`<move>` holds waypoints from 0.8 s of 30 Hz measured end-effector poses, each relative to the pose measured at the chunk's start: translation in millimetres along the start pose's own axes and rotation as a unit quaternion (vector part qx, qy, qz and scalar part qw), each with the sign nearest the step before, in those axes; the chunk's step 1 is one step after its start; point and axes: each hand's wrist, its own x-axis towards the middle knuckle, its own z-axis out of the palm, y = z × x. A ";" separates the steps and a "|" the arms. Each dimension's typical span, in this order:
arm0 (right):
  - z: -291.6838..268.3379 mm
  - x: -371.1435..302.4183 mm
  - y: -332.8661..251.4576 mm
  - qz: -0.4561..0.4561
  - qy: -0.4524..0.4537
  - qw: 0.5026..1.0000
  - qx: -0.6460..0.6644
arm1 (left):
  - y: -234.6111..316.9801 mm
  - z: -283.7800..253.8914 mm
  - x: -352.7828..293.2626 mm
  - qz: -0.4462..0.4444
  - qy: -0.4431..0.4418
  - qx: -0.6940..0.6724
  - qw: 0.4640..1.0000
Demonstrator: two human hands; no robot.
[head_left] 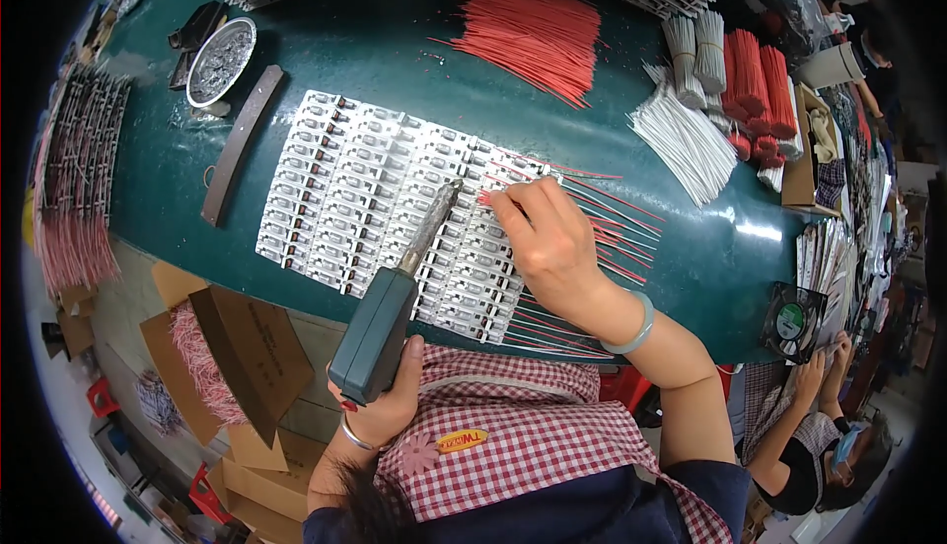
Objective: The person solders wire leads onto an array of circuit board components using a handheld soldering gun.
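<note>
My left hand (387, 408) is wrapped round the handle of a dark green soldering gun (373, 332). Its long metal nozzle points up and away, with the tip over a panel of small white circuit boards (330, 149). Just right of that tip, my right hand (552, 246) pinches the end of a thin red wire (485, 196) against the panel. Rows of small parts cover the boards. Red and white wires (623, 238) stick out from the panel's right side, partly hidden under my right hand and wrist.
Loose red wires (533, 36) and white wires (683, 135) lie at the back, beside tied bundles (755, 75). A bowl of silvery bits (221, 61) and a dark curved bar (243, 145) stand left. Wired boards (79, 169) are stacked far left. Another person (824, 435) works at right.
</note>
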 end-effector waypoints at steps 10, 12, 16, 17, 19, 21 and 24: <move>-5.6 -5.9 -3.8 -0.014 0.017 0.999 0.042 | 10.8 7.6 11.9 0.028 0.070 -0.002 0.997; -3.9 -7.0 -3.7 -0.009 0.006 0.999 0.041 | 10.4 7.5 9.8 0.018 0.056 -0.002 0.998; -2.4 -9.1 -3.4 -0.011 0.004 0.999 0.035 | 7.1 10.7 8.5 0.032 0.035 0.002 0.999; -2.4 -9.4 -3.1 -0.009 -0.001 0.999 0.035 | 6.0 11.8 8.3 0.032 0.035 0.002 0.999; -3.1 -9.1 -3.2 -0.007 -0.005 0.999 0.035 | 5.6 12.7 8.2 0.030 0.032 -0.006 0.999; -3.8 -8.7 -3.2 -0.008 -0.007 0.999 0.034 | 9.3 11.9 11.4 0.039 0.024 0.009 0.999; -3.9 -8.8 -3.0 -0.007 -0.010 0.999 0.032 | 14.2 12.1 13.3 0.035 0.011 0.023 0.999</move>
